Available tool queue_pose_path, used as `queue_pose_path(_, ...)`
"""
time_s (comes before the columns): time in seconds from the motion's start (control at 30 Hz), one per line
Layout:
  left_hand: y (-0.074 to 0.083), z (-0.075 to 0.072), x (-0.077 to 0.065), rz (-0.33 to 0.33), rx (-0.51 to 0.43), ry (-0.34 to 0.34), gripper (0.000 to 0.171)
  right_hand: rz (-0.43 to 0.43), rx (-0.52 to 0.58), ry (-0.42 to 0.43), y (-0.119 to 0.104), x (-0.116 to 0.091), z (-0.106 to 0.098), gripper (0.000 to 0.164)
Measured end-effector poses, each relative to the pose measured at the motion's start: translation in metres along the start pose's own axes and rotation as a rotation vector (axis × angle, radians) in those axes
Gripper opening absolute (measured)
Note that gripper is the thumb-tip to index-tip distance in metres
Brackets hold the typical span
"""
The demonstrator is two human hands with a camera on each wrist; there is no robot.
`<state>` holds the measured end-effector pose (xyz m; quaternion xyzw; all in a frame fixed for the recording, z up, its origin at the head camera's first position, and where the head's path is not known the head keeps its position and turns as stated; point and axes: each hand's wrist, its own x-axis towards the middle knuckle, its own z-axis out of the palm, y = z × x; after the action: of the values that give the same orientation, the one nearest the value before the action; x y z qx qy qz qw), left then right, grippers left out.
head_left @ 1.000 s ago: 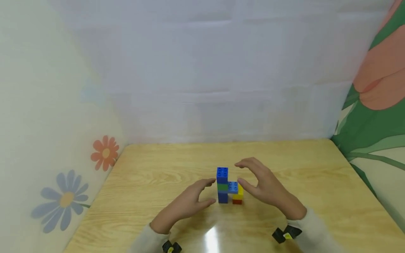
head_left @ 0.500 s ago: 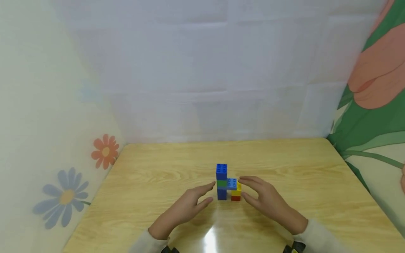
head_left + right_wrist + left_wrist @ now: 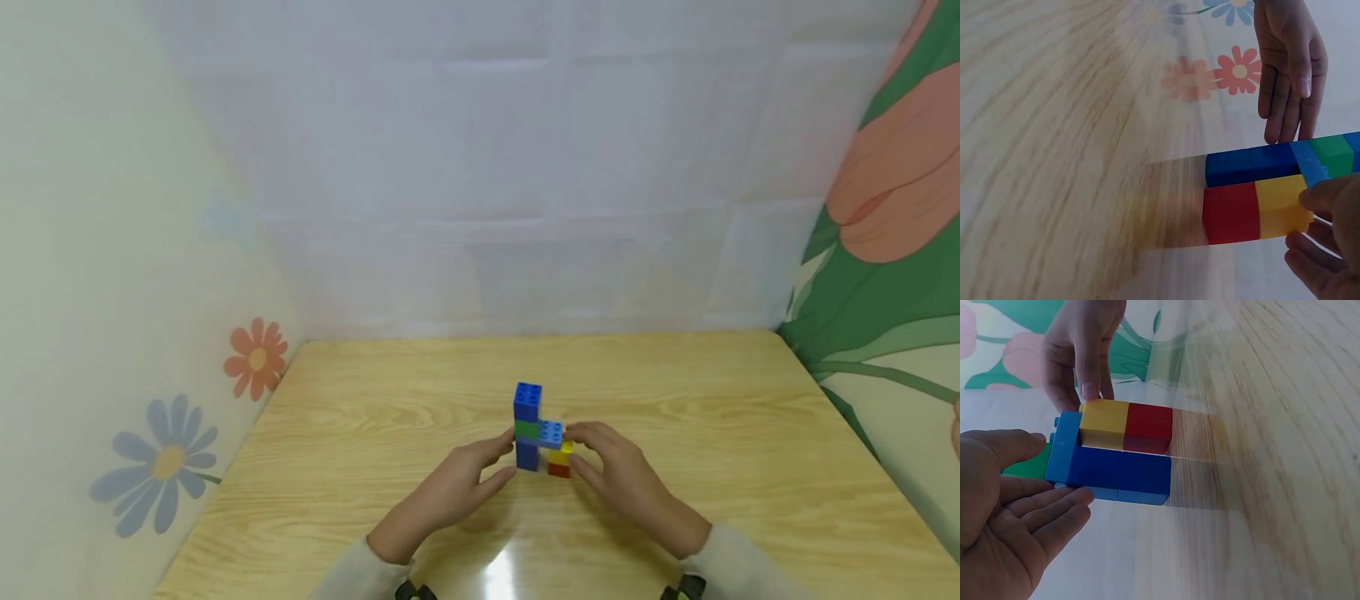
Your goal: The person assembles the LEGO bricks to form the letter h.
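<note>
In the head view a brick tower (image 3: 527,442) stands upright on the table, with blue bricks above and below a green brick (image 3: 527,429). A light-blue brick (image 3: 551,433) juts right from it, over a yellow brick (image 3: 561,453) on a red brick (image 3: 558,471). My left hand (image 3: 465,483) is at the tower's left side, its fingers fairly straight and the thumb apart from them; whether they touch is unclear. My right hand (image 3: 630,479) pinches the yellow brick between thumb and fingers. In the right wrist view, the right thumb (image 3: 1325,195) lies against that brick's upper edge.
The wood-grain table (image 3: 375,400) runs back to a white cloth (image 3: 495,275). On the left is a pale wall with painted flowers (image 3: 168,462); on the right, a panel with large leaves (image 3: 885,333). Glare shows on the table's near part.
My right hand has come down and in to the yellow brick, its thumb and fingers closing together. The left hand has moved slightly right, nearer the tower. The bricks keep their arrangement.
</note>
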<state>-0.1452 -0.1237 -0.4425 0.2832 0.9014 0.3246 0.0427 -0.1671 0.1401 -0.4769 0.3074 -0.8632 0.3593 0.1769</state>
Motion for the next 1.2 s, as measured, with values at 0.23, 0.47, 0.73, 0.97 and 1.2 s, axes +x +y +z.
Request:
queue_pose_path(0.23,-0.001,0.003,0.014,0.026,0.037,0.065,0.056,0.031,0.111,0.015,0.014,0.012,0.005,0.026)
queue_pose_path(0.47,-0.008,0.006,0.038,-0.044,0.064,0.041,0.054,0.207,0.188,-0.039,0.025,0.024,0.009,0.021)
queue_pose_path(0.73,-0.02,0.013,0.065,-0.158,-0.018,0.037,0.058,0.342,0.159,-0.064,0.03,0.037,0.019,0.024)
queue_pose_path(0.97,-0.03,0.016,0.076,-0.173,0.003,0.015,0.054,0.385,0.131,-0.097,0.035,0.042,0.027,0.024)
queue_pose_path(1.2,-0.033,0.013,0.081,-0.23,-0.016,-0.043,0.05,0.427,0.116,-0.134,0.034,0.048,0.029,0.022)
